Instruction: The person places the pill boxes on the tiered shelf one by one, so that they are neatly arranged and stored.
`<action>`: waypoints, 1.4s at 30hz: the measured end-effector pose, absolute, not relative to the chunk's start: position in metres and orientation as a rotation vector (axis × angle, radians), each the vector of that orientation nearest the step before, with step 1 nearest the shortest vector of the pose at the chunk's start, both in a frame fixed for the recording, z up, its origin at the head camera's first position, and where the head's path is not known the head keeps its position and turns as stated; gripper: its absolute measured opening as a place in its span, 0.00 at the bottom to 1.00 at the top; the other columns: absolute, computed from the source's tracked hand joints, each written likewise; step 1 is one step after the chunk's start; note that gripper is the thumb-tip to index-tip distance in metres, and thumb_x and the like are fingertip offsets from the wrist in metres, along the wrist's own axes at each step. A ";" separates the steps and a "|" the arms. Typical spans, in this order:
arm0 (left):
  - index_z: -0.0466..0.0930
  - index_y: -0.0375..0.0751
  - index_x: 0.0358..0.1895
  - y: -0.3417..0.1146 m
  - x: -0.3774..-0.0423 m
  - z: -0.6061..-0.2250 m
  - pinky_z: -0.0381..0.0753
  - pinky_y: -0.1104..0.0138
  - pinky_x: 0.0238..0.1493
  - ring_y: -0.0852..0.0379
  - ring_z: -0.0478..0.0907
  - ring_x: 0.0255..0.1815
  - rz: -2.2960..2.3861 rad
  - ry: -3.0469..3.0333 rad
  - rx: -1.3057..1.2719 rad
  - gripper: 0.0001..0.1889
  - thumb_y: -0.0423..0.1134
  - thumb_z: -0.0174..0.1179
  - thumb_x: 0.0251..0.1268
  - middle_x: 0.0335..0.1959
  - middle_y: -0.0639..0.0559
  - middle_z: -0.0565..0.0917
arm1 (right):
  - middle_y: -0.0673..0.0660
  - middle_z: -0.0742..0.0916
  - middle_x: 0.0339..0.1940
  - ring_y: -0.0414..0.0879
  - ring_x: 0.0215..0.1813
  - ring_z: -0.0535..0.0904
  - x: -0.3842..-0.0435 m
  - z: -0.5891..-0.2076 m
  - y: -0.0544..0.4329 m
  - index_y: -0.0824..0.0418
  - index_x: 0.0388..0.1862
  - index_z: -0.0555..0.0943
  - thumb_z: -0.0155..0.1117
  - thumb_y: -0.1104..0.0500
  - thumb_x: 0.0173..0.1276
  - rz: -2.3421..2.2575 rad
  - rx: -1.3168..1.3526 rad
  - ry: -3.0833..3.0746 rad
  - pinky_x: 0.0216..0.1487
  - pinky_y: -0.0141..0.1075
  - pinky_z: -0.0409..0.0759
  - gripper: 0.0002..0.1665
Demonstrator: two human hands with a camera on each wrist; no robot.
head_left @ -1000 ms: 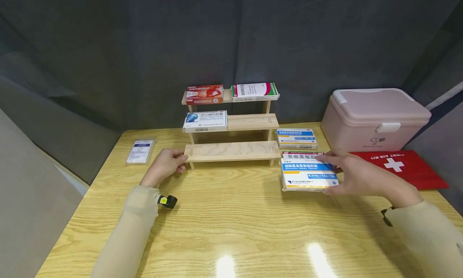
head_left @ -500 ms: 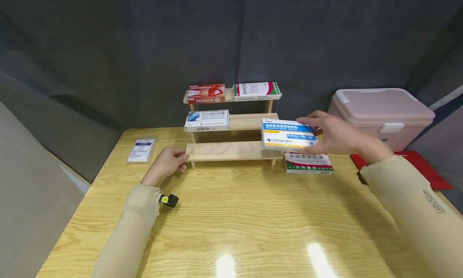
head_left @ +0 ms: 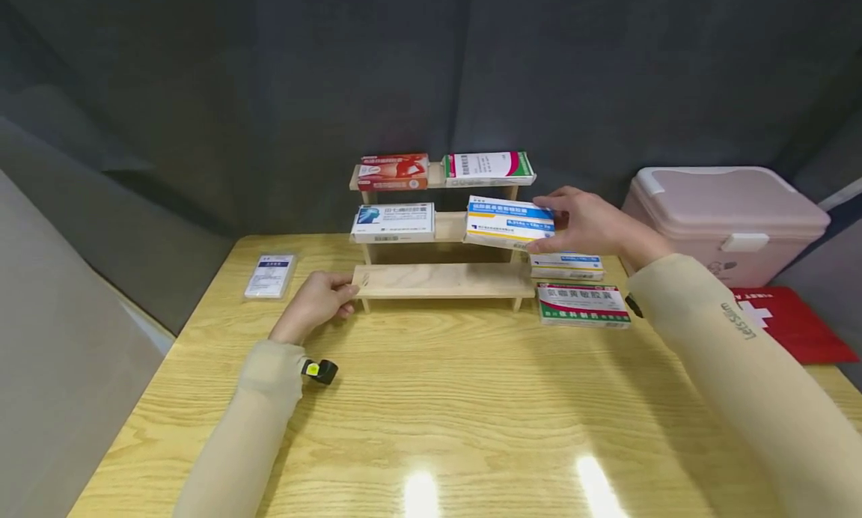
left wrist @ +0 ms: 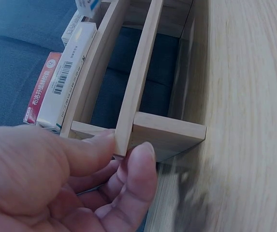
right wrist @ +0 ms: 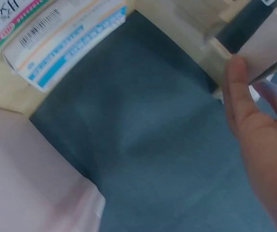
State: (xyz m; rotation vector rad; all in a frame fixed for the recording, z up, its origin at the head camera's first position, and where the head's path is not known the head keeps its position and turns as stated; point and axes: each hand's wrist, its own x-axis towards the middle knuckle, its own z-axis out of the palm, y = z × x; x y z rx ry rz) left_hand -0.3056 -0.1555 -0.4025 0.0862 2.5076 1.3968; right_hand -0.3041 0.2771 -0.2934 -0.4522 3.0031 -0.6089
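In the head view my left hand [head_left: 316, 305] grips the left end of the lowest step of a three-tier wooden rack [head_left: 441, 280]. The left wrist view shows its thumb and fingers pinching the plank's end. My right hand [head_left: 592, 222] holds a blue, white and yellow medicine box [head_left: 506, 222] by its right end, at the right half of the middle tier. Whether that box touches the tier cannot be told. A white medicine box [head_left: 393, 222] lies on the same tier, to its left. The top tier bears a red medicine box [head_left: 393, 172] and a white-green one [head_left: 488, 168].
Right of the rack lie a second blue-white box [head_left: 566, 266] and a green-red-white box [head_left: 582, 305]. Behind my right arm are a pink case [head_left: 730, 226] and a red first aid pouch [head_left: 801, 323]. A small clear-wrapped pack [head_left: 270, 276] lies on the left.
My right hand has lifted the blue-white box off the green-red-white one and carried it left and back to the middle tier. My left hand has kept its grip on the rack.
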 end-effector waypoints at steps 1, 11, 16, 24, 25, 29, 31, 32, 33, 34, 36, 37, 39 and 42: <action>0.71 0.30 0.68 -0.155 -0.306 -0.402 0.85 0.60 0.39 0.53 0.81 0.33 1.395 2.508 0.089 0.21 0.35 0.54 0.77 0.52 0.37 0.81 | 0.65 0.72 0.66 0.57 0.52 0.74 -0.307 -0.297 0.278 0.63 0.73 0.68 0.76 0.33 0.52 -0.626 -0.442 3.003 0.57 0.53 0.77 0.58; 0.71 0.30 0.67 -0.156 -0.305 -0.402 0.85 0.59 0.41 0.53 0.81 0.33 1.382 2.521 0.107 0.21 0.36 0.53 0.77 0.52 0.37 0.81 | 0.63 0.82 0.57 0.53 0.49 0.76 -0.329 -0.318 0.279 0.64 0.73 0.69 0.75 0.32 0.52 -0.768 -0.366 2.983 0.55 0.49 0.78 0.58; 0.71 0.31 0.68 -0.156 -0.306 -0.403 0.85 0.59 0.40 0.53 0.81 0.34 1.388 2.512 0.106 0.21 0.36 0.53 0.77 0.53 0.37 0.80 | 0.62 0.85 0.51 0.51 0.47 0.75 -0.332 -0.321 0.279 0.65 0.73 0.68 0.74 0.33 0.55 -0.794 -0.379 2.998 0.50 0.45 0.76 0.56; 0.71 0.31 0.68 -0.156 -0.307 -0.404 0.85 0.60 0.40 0.53 0.81 0.33 1.387 2.510 0.084 0.21 0.36 0.53 0.77 0.52 0.38 0.81 | 0.64 0.82 0.60 0.51 0.54 0.79 -0.335 -0.323 0.275 0.65 0.74 0.66 0.74 0.34 0.55 -0.850 -0.380 2.960 0.58 0.49 0.76 0.57; 0.71 0.31 0.67 -0.156 -0.307 -0.404 0.85 0.60 0.39 0.53 0.81 0.33 1.387 2.510 0.080 0.21 0.36 0.53 0.77 0.52 0.38 0.81 | 0.64 0.81 0.61 0.52 0.56 0.78 -0.336 -0.323 0.275 0.65 0.75 0.66 0.74 0.34 0.56 -0.850 -0.383 2.955 0.60 0.50 0.75 0.57; 0.72 0.30 0.67 -0.157 -0.307 -0.404 0.85 0.60 0.39 0.54 0.81 0.33 1.392 2.511 0.087 0.21 0.36 0.54 0.77 0.52 0.38 0.81 | 0.64 0.77 0.67 0.53 0.62 0.76 -0.337 -0.324 0.275 0.65 0.75 0.65 0.73 0.34 0.57 -0.861 -0.400 2.938 0.64 0.52 0.72 0.57; 0.72 0.30 0.67 -0.157 -0.307 -0.405 0.85 0.59 0.39 0.54 0.81 0.32 1.399 2.510 0.093 0.21 0.36 0.54 0.77 0.52 0.38 0.81 | 0.64 0.76 0.68 0.53 0.63 0.75 -0.337 -0.324 0.274 0.65 0.75 0.65 0.73 0.34 0.57 -0.872 -0.404 2.936 0.65 0.51 0.72 0.57; 0.72 0.30 0.67 -0.157 -0.307 -0.405 0.85 0.59 0.39 0.54 0.81 0.32 1.401 2.511 0.098 0.21 0.36 0.54 0.77 0.52 0.38 0.81 | 0.63 0.76 0.68 0.52 0.63 0.75 -0.337 -0.324 0.274 0.65 0.75 0.65 0.73 0.34 0.57 -0.879 -0.408 2.937 0.65 0.51 0.72 0.56; 0.72 0.30 0.67 -0.157 -0.307 -0.405 0.85 0.59 0.39 0.54 0.81 0.32 1.402 2.513 0.101 0.21 0.36 0.54 0.76 0.51 0.37 0.81 | 0.64 0.76 0.68 0.52 0.63 0.75 -0.337 -0.324 0.273 0.65 0.74 0.66 0.73 0.35 0.57 -0.885 -0.416 2.937 0.65 0.51 0.72 0.56; 0.72 0.30 0.67 -0.157 -0.308 -0.405 0.85 0.59 0.39 0.54 0.81 0.32 1.402 2.514 0.103 0.21 0.36 0.54 0.76 0.51 0.38 0.81 | 0.63 0.75 0.69 0.52 0.63 0.75 -0.336 -0.324 0.272 0.65 0.74 0.66 0.73 0.35 0.57 -0.888 -0.419 2.937 0.65 0.51 0.72 0.56; 0.72 0.31 0.67 -0.157 -0.308 -0.406 0.85 0.59 0.39 0.54 0.81 0.32 1.403 2.516 0.104 0.20 0.35 0.54 0.76 0.51 0.38 0.81 | 0.63 0.75 0.69 0.52 0.63 0.75 -0.337 -0.324 0.271 0.65 0.74 0.66 0.73 0.36 0.58 -0.886 -0.423 2.939 0.65 0.51 0.72 0.55; 0.73 0.31 0.66 -0.157 -0.308 -0.406 0.85 0.59 0.39 0.53 0.81 0.32 1.404 2.517 0.102 0.20 0.35 0.54 0.76 0.51 0.38 0.81 | 0.63 0.75 0.69 0.52 0.63 0.75 -0.336 -0.324 0.270 0.66 0.74 0.66 0.74 0.36 0.58 -0.887 -0.428 2.937 0.65 0.51 0.71 0.55; 0.73 0.31 0.66 -0.157 -0.308 -0.407 0.85 0.60 0.39 0.53 0.81 0.33 1.401 2.521 0.105 0.20 0.35 0.54 0.76 0.50 0.38 0.81 | 0.64 0.75 0.69 0.52 0.63 0.75 -0.336 -0.323 0.268 0.66 0.74 0.66 0.74 0.37 0.58 -0.883 -0.429 2.934 0.66 0.52 0.71 0.54; 0.73 0.31 0.66 -0.158 -0.309 -0.408 0.85 0.60 0.39 0.53 0.81 0.33 1.396 2.527 0.114 0.20 0.35 0.54 0.76 0.50 0.38 0.82 | 0.64 0.75 0.69 0.53 0.63 0.74 -0.336 -0.322 0.267 0.65 0.75 0.65 0.74 0.37 0.58 -0.866 -0.413 2.930 0.66 0.53 0.70 0.55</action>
